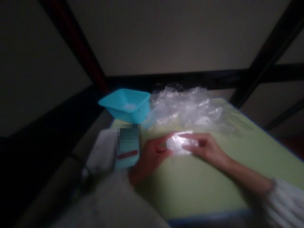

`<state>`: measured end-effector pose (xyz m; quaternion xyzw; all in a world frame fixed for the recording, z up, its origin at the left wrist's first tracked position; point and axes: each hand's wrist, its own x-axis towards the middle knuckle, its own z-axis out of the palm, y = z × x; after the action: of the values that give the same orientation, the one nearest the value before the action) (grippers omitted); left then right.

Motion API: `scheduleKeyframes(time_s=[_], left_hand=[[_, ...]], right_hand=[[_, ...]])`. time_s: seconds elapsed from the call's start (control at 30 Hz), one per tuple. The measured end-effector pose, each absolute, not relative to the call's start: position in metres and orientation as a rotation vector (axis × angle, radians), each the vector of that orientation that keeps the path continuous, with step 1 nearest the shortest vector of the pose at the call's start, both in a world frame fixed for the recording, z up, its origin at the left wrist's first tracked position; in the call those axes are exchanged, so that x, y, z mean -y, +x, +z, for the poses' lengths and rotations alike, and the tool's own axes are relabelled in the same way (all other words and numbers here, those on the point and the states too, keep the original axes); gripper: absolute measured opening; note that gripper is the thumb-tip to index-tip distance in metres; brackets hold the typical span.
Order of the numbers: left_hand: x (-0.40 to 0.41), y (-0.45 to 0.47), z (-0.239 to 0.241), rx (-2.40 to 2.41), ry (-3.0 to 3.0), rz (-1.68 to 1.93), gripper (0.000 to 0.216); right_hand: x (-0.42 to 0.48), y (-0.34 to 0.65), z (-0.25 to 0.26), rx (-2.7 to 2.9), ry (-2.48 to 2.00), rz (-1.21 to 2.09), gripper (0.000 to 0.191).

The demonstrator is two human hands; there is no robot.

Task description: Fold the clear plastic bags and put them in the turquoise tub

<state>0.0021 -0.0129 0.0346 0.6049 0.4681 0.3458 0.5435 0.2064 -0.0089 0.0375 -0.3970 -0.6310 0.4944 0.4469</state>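
Between my two hands is a small shiny packet of clear plastic (177,144), low over the yellow-green table (190,190). My left hand (154,153) grips its left end between thumb and fingers. At the right end, my right hand (205,145) pinches it the same way, fingertips on its upper surface. Glare and blur hide what the packet contains. Just behind it spreads a loose heap of crumpled clear plastic bags (190,107).
A turquoise plastic basket (140,112) stands at the table's back left, with something whitish inside. In front of it lies a phone (127,161), its screen blurred, beside a white cloth or paper (101,152). Dark-framed panels (166,38) rise behind the table.
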Motion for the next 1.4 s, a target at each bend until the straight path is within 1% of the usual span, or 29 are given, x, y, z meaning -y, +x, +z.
scheduleKeyframes(time_s=[0.13, 0.33, 0.6, 0.83, 0.97, 1.1, 1.17, 1.23, 1.33, 1.4], left_hand=[[0.013, 0.002, 0.036, -1.132, 1.425, 0.827, 0.065], [0.015, 0.004, 0.04, -1.091, 1.388, 0.868, 0.064], [0.018, 0.004, 0.044, -1.088, 1.362, 0.885, 0.068], [0.013, 0.0, 0.04, -1.089, 1.391, 0.819, 0.077], [0.012, 0.0, 0.041, -1.149, 1.462, 0.833, 0.075], [0.014, 0.0, 0.04, -1.171, 1.497, 0.887, 0.075], [0.014, 0.002, 0.038, -1.146, 1.485, 0.921, 0.078], [0.015, 0.004, 0.035, -1.087, 1.451, 0.941, 0.087], [0.017, 0.007, 0.032, -0.983, 1.34, 0.921, 0.102], [0.017, 0.009, 0.03, -0.95, 1.273, 0.912, 0.104]], right_hand=[[0.008, 0.208, 0.035, 1.557, -1.016, 1.293, 0.042], [0.007, 0.21, 0.034, 1.55, -1.004, 1.304, 0.046], [0.006, 0.21, 0.034, 1.589, -1.03, 1.22, 0.054], [0.005, 0.211, 0.033, 1.636, -1.023, 1.207, 0.063], [0.004, 0.21, 0.031, 1.655, -0.934, 1.075, 0.06], [0.004, 0.21, 0.029, 1.642, -0.993, 1.061, 0.055], [0.004, 0.21, 0.028, 1.608, -1.027, 1.072, 0.054], [0.005, 0.209, 0.028, 1.56, -1.032, 1.11, 0.055], [0.006, 0.209, 0.029, 1.494, -0.995, 1.204, 0.063], [0.006, 0.209, 0.031, 1.458, -0.954, 1.256, 0.07]])
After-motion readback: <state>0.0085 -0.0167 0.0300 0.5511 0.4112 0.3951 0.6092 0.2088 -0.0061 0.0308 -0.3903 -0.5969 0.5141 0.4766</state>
